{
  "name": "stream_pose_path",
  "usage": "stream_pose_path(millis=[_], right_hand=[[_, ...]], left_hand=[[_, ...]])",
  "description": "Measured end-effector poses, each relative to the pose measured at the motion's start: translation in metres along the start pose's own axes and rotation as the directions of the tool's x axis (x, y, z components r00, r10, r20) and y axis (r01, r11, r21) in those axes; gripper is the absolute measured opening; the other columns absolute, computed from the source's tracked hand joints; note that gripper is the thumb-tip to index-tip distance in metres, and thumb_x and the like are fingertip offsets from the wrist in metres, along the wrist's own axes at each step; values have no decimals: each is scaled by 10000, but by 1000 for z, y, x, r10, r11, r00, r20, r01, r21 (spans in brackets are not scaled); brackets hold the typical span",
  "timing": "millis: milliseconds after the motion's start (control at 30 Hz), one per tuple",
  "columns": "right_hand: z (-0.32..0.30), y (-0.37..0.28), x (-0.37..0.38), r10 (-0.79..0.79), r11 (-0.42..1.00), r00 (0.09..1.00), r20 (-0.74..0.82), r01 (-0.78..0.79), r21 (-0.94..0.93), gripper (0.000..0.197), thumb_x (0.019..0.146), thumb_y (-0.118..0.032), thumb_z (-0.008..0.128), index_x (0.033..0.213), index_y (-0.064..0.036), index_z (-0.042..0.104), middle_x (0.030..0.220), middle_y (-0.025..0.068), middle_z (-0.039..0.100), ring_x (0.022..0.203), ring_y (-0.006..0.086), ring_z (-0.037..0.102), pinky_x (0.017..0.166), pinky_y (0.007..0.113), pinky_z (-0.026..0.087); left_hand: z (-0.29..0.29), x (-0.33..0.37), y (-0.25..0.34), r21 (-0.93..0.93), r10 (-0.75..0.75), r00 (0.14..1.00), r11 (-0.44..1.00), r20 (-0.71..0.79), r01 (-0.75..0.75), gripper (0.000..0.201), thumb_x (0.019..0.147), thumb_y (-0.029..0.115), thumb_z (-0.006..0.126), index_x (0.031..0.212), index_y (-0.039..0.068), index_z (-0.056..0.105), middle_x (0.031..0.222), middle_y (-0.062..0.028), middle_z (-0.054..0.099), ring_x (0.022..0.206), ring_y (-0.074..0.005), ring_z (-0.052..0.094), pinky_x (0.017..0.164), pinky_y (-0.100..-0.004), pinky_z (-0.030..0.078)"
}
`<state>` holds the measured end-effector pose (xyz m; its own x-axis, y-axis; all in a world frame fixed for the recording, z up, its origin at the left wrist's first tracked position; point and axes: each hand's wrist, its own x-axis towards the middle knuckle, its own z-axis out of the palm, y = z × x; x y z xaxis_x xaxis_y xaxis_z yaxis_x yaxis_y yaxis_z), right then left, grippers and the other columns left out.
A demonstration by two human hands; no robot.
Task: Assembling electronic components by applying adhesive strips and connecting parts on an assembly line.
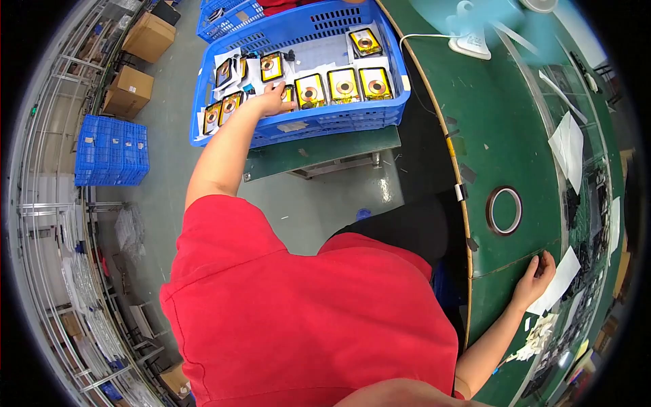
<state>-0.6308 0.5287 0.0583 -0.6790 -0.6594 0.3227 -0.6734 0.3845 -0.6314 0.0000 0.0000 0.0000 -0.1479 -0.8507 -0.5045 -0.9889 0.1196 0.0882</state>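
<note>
My left hand point(271, 100) reaches into a blue plastic crate point(325, 123). Its thumb and fingers close around the edges of a flat yellow-and-black coil unit point(287, 93), partly hidden by the hand. Similar units with round copper coils, such as a coil unit point(343, 85) to the right, stand in the crate among white sheets. On the green worktable point(505, 136), my right hand point(533, 279) rests with loosely bent fingers apart, holding nothing I can see. It lies beside a white sheet point(557, 281).
A roll of brown tape point(504, 211) lies on the worktable, farther off than my right hand. A white stand with a cable point(470, 44) is at the far end. Stacked blue crates point(112, 150) and cardboard boxes point(129, 92) stand by metal racks at the left.
</note>
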Motion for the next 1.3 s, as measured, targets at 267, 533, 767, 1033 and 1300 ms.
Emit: stream_pose_path(millis=[267, 533, 767, 1033, 1300], right_hand=[[-5, 8, 3, -29, 999, 999, -17, 28, -42, 304, 1030, -132, 646, 1302, 2, 614, 1273, 98, 610, 1103, 198, 621, 951, 310, 509], [0, -4, -5, -110, 978, 994, -29, 103, -180, 216, 957, -51, 676, 1164, 5, 649, 1217, 163, 644, 1142, 300, 622, 1015, 374, 498], [12, -49, 16, -133, 958, 984, -116, 98, -268, 245, 842, -103, 735, 1070, -34, 678, 1155, 167, 680, 1144, 368, 628, 1013, 462, 502], [19, -53, 19, -170, 985, 963, -211, 168, -25, 238, 859, -151, 714, 1074, -59, 669, 1130, 147, 648, 1141, 354, 613, 972, 445, 535], [-46, -84, -33, -440, 898, 842, -313, 423, -123, 277, 856, -170, 740, 1112, -121, 649, 1223, 89, 609, 1083, 314, 632, 921, 434, 517]], left_hand=[[-56, 22, -24, -215, -120, 936, 975, -331, 50, 609, 1021, 498, 528, 1370, 8, 625, 1343, -297, 630, 1241, -449, 613, 1076, -477, 473], [-17, 104, -41, 370, 210, 856, 929, -472, -24, 680, 923, 463, 647, 1547, 248, 482, 1618, -189, 394, 1477, -389, 385, 1206, -549, 320], [-19, 175, -91, 302, 338, 820, 929, -462, -213, 512, 948, 225, 562, 1442, 92, 545, 1365, -242, 621, 1308, -416, 559, 1120, -507, 439], [-84, 116, -88, -301, -165, 420, 911, -892, -281, 551, 947, 138, 681, 1429, -87, 538, 1415, -317, 579, 1295, -419, 584, 1146, -450, 435], [-76, -109, 196, 32, 328, 153, 495, -932, -868, 665, 974, 360, 669, 1494, 6, 452, 1609, -232, 346, 1497, -446, 218, 1255, -515, 181]])
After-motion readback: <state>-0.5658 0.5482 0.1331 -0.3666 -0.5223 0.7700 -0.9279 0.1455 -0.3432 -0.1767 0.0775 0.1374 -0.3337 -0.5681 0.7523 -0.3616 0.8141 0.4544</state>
